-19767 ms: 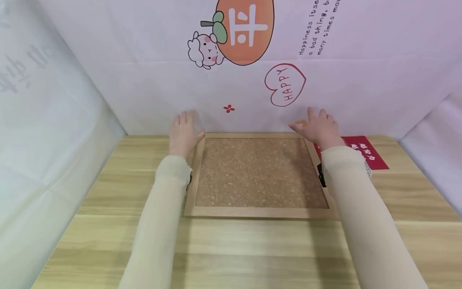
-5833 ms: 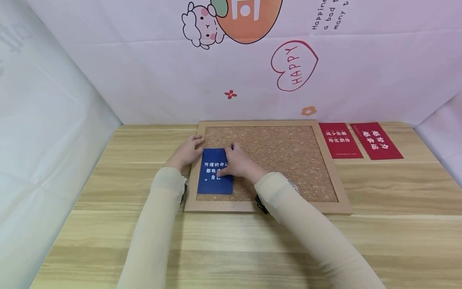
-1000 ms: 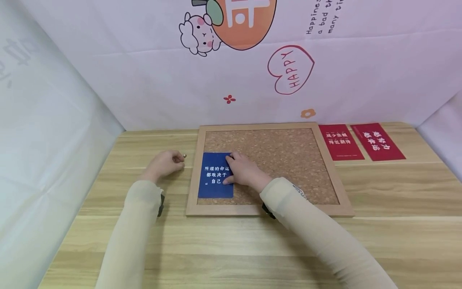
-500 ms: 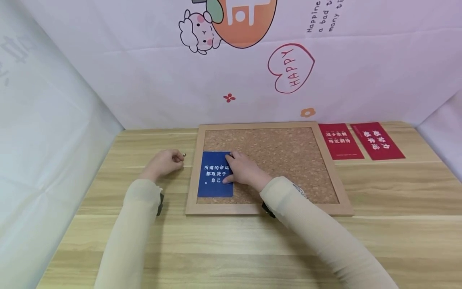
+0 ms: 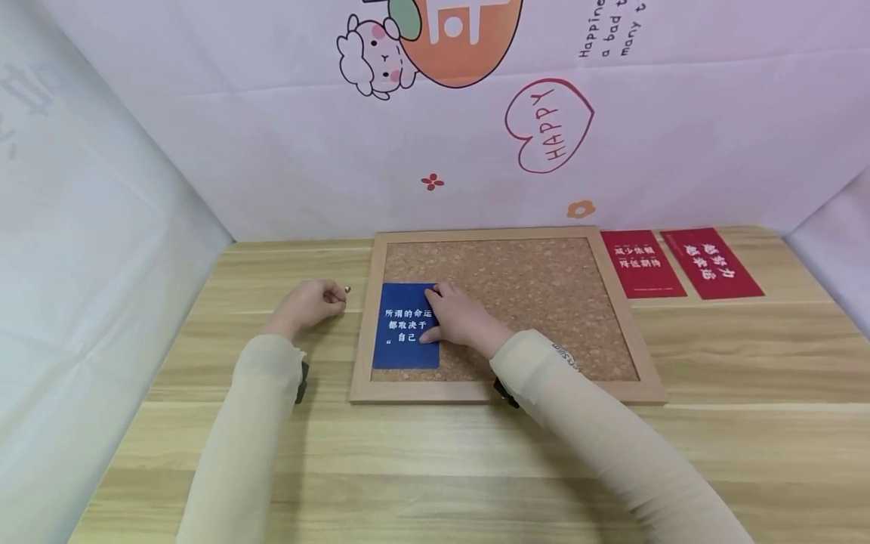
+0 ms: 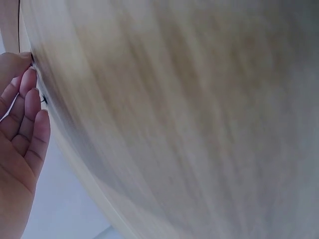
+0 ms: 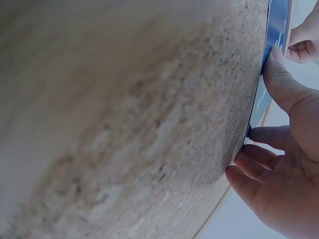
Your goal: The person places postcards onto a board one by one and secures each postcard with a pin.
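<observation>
A blue card (image 5: 397,346) with white writing lies on the left part of a wood-framed cork board (image 5: 530,302). My right hand (image 5: 465,317) rests on the card's right side, its spread thumb and index finger pressing the card down. In the right wrist view, the thumb (image 7: 281,82) touches the blue surface and the other fingertips reach the card's edge and the cork. Left of the board, my left hand (image 5: 309,306) is low over the table, thumb and index finger (image 6: 29,78) pinching a small dark pin (image 6: 32,59). Another small pin (image 6: 44,99) stands just beyond the fingertips.
Two red cards (image 5: 642,264) with white writing lie right of the board, the nearer one against its frame. The wooden table (image 5: 435,468) extends in front. White printed cloth (image 5: 272,151) hangs behind and on both sides.
Since the earliest frame, the blue card has come onto the cork under my right hand. The left hand has left the frame's edge for the table. Over the last second, both hands stay nearly still.
</observation>
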`<move>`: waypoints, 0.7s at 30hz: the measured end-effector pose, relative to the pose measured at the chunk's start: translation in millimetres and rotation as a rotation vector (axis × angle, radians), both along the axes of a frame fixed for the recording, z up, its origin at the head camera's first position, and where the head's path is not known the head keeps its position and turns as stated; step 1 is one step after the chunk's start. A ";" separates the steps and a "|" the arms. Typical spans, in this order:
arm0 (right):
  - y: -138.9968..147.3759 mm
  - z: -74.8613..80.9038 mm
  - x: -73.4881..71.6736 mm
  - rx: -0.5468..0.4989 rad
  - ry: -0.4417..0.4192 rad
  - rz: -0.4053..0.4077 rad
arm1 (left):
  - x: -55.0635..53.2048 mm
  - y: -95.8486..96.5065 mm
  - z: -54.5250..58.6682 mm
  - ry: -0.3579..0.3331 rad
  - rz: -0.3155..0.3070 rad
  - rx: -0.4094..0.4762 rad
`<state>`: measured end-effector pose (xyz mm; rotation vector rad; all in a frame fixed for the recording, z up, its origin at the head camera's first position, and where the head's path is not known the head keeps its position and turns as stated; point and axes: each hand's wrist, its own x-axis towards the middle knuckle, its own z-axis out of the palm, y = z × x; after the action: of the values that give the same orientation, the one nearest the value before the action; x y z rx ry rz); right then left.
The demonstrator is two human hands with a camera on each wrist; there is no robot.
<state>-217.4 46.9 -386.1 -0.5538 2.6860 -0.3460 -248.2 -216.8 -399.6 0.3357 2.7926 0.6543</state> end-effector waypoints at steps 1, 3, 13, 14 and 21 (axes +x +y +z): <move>0.0 0.0 -0.1 0.001 0.002 0.002 | 0.1 0.0 -0.2 0.001 0.002 -0.002; 0.1 -0.2 -0.1 0.001 0.005 0.002 | 0.1 -0.1 -0.6 0.004 0.005 0.000; -0.2 -0.7 -0.2 -0.001 0.007 0.003 | -2.0 -0.3 -3.0 0.005 0.061 0.056; -0.3 -0.9 -0.4 -0.001 0.007 0.004 | -2.3 0.0 -3.0 0.001 0.067 0.057; -0.1 -0.3 -0.1 -0.001 0.007 0.004 | -4.3 5.0 -3.5 -0.006 0.068 0.083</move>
<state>-217.5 46.7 -386.4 -0.5613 2.6913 -0.3454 -252.5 -211.8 -403.1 0.2554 2.7872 0.7877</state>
